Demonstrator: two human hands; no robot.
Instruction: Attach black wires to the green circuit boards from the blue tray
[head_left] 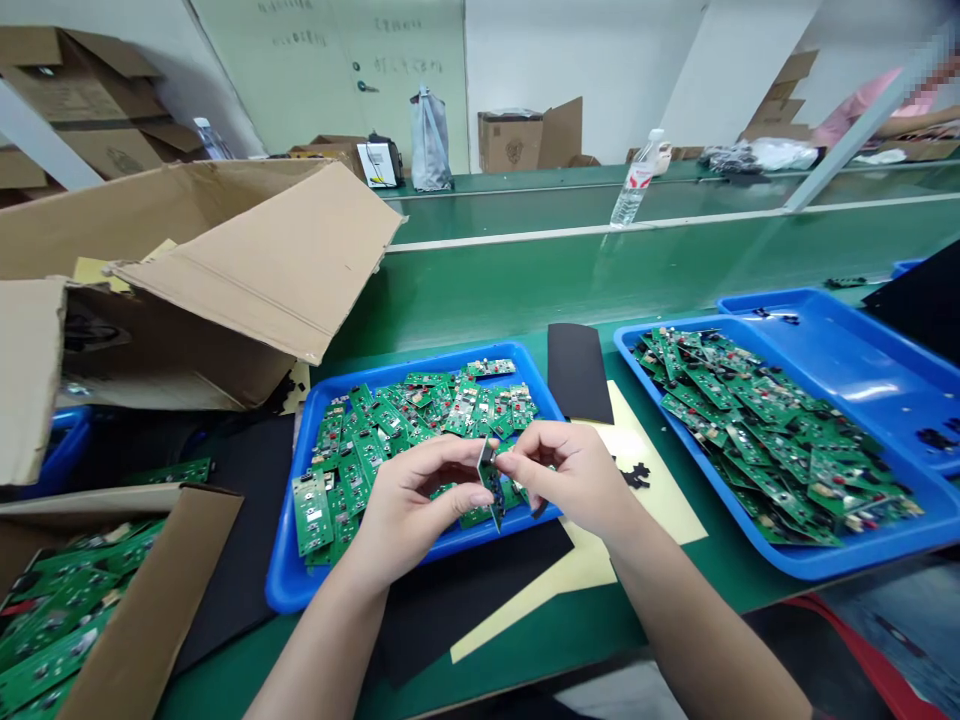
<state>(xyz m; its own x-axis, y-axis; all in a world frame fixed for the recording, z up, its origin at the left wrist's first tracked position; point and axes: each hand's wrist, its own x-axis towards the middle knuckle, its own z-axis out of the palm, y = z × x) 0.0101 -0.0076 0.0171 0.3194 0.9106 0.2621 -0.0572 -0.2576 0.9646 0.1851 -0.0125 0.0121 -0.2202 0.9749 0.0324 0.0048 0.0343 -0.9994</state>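
Note:
My left hand (416, 500) grips a green circuit board (491, 490) by its edges, thumb on the near side and fingers behind. The board stands nearly edge-on to me, above a blue tray (279, 560) heaped with similar green boards (382, 425). At the board's upper end, my right hand (566, 470) has thumb and forefinger pinched on a small black piece (487, 456), which touches the board. Its exact kind is too small to tell. Several black pieces (636, 475) lie on yellow paper (667, 510) just right of this hand.
A second blue tray (787, 570) full of boards stands at right, overlapping another blue tray (847, 340) with black bits. Cardboard boxes (262, 250) crowd the left. Black sheets (577, 370) lie around the middle tray. Behind are a water bottle (634, 185) and a person's pink sleeve (855, 105).

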